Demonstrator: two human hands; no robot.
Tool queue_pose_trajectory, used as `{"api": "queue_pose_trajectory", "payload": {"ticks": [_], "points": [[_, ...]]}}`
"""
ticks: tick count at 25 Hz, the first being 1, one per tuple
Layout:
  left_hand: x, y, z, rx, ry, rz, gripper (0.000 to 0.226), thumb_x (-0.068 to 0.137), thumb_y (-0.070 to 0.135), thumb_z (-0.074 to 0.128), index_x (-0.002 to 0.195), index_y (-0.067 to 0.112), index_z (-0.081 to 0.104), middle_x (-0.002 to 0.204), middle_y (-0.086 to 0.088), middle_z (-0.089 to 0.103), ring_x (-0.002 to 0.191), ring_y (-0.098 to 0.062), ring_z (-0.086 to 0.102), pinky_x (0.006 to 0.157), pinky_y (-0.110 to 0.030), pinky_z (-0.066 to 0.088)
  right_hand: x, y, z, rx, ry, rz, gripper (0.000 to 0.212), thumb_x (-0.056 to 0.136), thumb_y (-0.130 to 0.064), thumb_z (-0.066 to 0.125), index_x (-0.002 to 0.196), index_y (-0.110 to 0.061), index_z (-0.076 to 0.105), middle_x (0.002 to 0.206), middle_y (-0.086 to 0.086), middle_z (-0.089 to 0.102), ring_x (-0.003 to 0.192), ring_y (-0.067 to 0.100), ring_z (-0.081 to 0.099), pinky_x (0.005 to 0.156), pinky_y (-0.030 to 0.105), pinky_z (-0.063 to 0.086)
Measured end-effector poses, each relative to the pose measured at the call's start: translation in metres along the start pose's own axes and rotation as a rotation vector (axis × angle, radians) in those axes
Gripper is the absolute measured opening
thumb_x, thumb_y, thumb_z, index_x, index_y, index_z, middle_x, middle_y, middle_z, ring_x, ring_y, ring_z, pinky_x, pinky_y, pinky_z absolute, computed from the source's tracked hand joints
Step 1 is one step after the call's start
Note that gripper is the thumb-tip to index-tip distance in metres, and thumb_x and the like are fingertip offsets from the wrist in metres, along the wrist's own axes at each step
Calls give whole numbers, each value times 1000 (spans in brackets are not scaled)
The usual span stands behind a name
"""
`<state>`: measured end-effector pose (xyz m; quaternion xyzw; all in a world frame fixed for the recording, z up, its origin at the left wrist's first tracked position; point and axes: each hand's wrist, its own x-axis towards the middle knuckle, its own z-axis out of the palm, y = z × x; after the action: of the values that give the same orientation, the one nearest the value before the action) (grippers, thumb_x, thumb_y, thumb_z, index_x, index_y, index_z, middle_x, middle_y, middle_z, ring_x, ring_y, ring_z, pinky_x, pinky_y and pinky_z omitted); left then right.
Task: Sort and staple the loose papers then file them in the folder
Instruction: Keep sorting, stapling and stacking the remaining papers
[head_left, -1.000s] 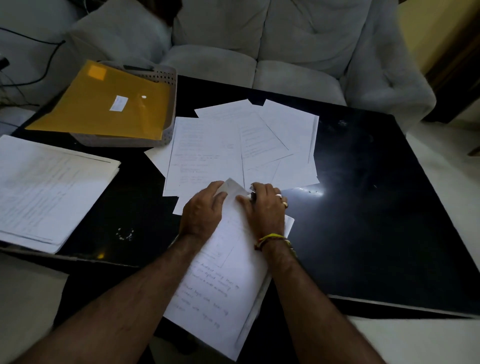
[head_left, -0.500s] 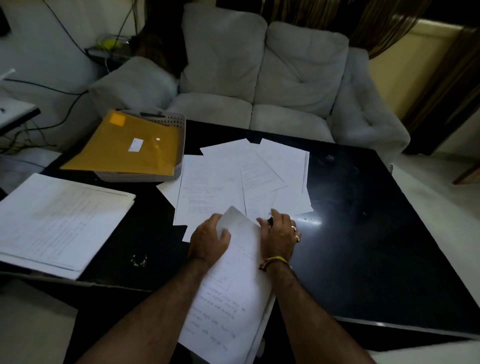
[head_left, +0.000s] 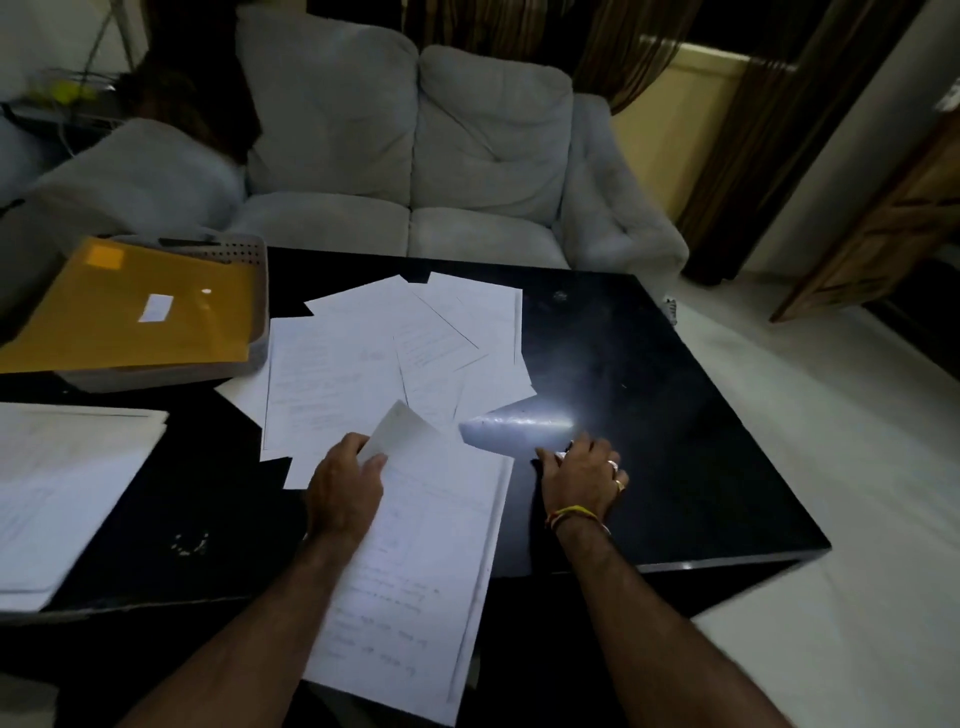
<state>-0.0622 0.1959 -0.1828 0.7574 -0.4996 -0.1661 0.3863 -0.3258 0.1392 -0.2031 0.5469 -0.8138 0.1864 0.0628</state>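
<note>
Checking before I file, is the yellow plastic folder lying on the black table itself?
No, the yellow plastic folder rests on a grey perforated tray.

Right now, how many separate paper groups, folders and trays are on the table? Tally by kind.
Paper groups: 3 (handwritten set under the left hand, loose spread, left stack)
Yellow folders: 1
Grey trays: 1
Total: 5
</note>
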Motion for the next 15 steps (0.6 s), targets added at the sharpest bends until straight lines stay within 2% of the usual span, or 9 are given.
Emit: {"api": "queue_pose_trajectory", "payload": {"ticks": [1,4,6,8,9,11,13,14,15], "points": [[0,2,-1,-41,-9,-3,13,86,22,66,96,16,61,97,-6,68,89,-31,61,71,-36,50,-1,-9,-3,54,10,5,53,77,-50,70,110,-9,64,104,17,60,93,37,57,80,45,44],[4,8,-13,-212,-16,-8,10,82,20,70,86,22,61,86,3,69,83,-23,64,69,-31,51,-14,-53,-14,284,46,-62,36,88,-38,56,109,-9,64,106,16,60,93,39,59,78,44,47],[7,14,-25,-314,23,-24,12,81,17,72,82,20,61,81,5,69,79,-19,65,67,-29,49,-21,-83,-23,455,10,-63,36,92,-34,52,114,-7,61,112,15,58,101,38,56,85,43,46],[13,18,-42,-425,106,-41,12,82,16,72,84,17,61,81,2,69,77,-18,65,66,-31,51,-28,-105,-30,654,-147,-3,48,91,-40,59,124,-7,53,122,11,51,111,30,50,95,39,41],[18,18,-53,-486,160,-54,11,83,15,72,85,16,61,83,1,69,78,-18,66,65,-32,53,-31,-114,-34,771,-244,33,54,87,-44,64,125,-8,49,121,7,50,109,24,50,95,36,41],[26,13,-78,-618,296,-119,10,85,13,70,90,14,61,86,-2,70,79,-18,66,68,-33,54,-37,-122,-36,1018,-493,86,58,82,-48,71,120,-9,49,108,4,58,94,18,59,84,30,50],[36,1,-105,-691,489,-222,12,85,14,69,93,16,61,90,-4,69,83,-22,66,72,-34,54,-47,-124,-31,1045,-722,-50,62,74,-55,74,109,-7,60,91,5,69,80,18,67,71,29,55],[41,-8,-118,-700,589,-291,13,84,16,69,94,16,61,93,-5,69,85,-24,66,73,-36,55,-51,-126,-27,964,-791,-170,63,68,-61,76,101,-8,66,85,4,73,78,18,69,70,33,57],[45,-17,-127,-700,678,-366,14,84,18,69,95,16,61,95,-7,69,86,-27,65,74,-39,55,-54,-127,-26,899,-824,-268,56,66,-58,78,93,-10,70,82,4,74,76,19,70,71,42,59]]}}
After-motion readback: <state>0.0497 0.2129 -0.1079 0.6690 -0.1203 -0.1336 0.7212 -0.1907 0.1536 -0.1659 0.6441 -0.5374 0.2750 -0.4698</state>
